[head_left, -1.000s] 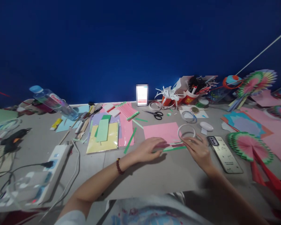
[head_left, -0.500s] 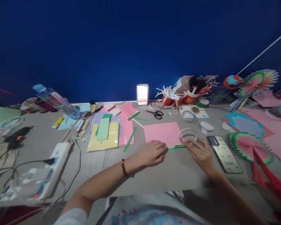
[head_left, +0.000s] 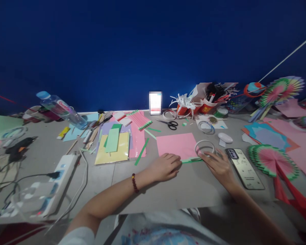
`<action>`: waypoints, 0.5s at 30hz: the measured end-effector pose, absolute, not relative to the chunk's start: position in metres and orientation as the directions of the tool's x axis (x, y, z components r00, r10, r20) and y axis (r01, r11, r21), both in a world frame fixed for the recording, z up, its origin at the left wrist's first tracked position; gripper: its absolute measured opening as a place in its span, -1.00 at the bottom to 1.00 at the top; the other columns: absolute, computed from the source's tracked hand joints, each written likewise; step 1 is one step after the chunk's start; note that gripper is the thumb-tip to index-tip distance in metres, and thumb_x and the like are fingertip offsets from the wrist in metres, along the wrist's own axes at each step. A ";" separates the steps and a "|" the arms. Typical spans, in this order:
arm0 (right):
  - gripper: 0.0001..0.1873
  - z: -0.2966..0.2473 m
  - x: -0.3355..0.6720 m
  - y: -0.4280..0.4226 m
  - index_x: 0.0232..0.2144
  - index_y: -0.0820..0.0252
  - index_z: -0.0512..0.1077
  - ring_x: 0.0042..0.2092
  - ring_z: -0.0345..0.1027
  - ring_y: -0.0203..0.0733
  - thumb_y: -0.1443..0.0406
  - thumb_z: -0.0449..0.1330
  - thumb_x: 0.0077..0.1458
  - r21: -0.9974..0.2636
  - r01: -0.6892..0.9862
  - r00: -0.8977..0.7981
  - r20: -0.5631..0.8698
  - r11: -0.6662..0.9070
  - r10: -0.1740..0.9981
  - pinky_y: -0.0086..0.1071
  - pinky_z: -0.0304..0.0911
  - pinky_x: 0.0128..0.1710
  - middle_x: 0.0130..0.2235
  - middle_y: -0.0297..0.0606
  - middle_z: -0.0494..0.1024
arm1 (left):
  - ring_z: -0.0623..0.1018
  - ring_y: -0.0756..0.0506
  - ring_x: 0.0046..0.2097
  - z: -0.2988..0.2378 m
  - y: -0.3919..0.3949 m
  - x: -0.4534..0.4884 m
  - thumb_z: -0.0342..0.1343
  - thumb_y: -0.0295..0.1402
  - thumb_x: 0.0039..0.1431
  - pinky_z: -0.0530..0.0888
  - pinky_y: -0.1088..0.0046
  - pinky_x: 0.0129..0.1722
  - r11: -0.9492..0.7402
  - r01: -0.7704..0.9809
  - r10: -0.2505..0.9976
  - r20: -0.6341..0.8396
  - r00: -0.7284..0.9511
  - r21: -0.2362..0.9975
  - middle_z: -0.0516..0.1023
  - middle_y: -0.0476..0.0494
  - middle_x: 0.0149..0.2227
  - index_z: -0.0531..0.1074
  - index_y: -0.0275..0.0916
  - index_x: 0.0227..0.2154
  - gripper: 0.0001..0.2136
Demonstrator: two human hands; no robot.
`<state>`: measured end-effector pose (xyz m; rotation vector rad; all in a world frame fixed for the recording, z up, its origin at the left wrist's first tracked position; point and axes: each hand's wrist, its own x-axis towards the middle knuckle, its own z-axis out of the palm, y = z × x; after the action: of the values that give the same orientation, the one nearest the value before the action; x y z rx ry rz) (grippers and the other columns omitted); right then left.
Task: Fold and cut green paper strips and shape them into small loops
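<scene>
My left hand (head_left: 165, 166) lies palm down on the grey table, its fingers loosely together on the near edge of a pink paper sheet (head_left: 177, 143). A thin green paper strip (head_left: 191, 160) runs along that edge between my hands. My right hand (head_left: 218, 165) rests flat with fingers stretched out. Its fingertips touch the strip's right end and the near rim of a clear tape ring (head_left: 204, 147) standing on the sheet's corner. Neither hand grips anything.
A phone (head_left: 244, 168) lies right of my right hand, with folded paper fans (head_left: 271, 160) beyond it. Scissors (head_left: 171, 124), cups of scraps (head_left: 202, 103), coloured paper stacks (head_left: 113, 148), a water bottle (head_left: 60, 109), a power strip (head_left: 57, 173) and a glue gun (head_left: 16, 149) crowd the table.
My left hand has drawn back from the middle of the pink sheet to its near edge. The right hand shifted slightly right beside the tape ring. Less of the green strip shows.
</scene>
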<state>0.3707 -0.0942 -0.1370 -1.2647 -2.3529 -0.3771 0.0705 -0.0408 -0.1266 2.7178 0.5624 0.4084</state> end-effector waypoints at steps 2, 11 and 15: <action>-0.51 -0.136 0.370 -0.095 0.15 0.01 0.32 -0.05 0.51 -0.13 0.49 0.05 0.23 0.028 0.836 -0.489 0.490 0.548 0.722 0.02 -0.01 0.25 -0.10 -0.29 0.64 | 0.38 -0.19 0.12 -0.127 -0.041 0.070 0.06 -0.31 0.20 0.32 0.25 0.09 -0.866 0.331 0.425 0.204 0.882 0.375 0.40 -0.29 0.10 0.30 -0.27 0.06 -0.63; -0.56 -0.137 0.370 -0.094 0.09 -0.01 0.38 -0.09 0.52 -0.13 0.46 0.08 0.22 -0.004 0.853 -0.447 0.509 0.522 0.735 0.02 0.07 0.22 -0.12 -0.31 0.64 | 0.39 -0.19 0.12 -0.126 -0.041 0.070 0.05 -0.31 0.21 0.35 0.24 0.09 -0.854 0.328 0.437 0.217 0.873 0.403 0.41 -0.28 0.10 0.29 -0.25 0.07 -0.63; -0.68 -0.134 0.355 -0.087 -0.02 0.02 0.48 -0.17 0.55 -0.11 0.39 0.11 0.22 -0.116 0.880 -0.323 0.565 0.461 0.759 0.03 0.17 0.16 -0.21 -0.26 0.66 | 0.41 -0.18 0.10 -0.120 -0.039 0.070 0.00 -0.33 0.24 0.38 0.23 0.07 -0.824 0.329 0.500 0.319 0.805 0.461 0.44 -0.30 0.06 0.25 -0.24 0.12 -0.61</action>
<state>0.3554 -0.0872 -0.1341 -1.3601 -2.1583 -0.2861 0.0696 -0.0395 -0.1200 2.6050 0.6239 0.6123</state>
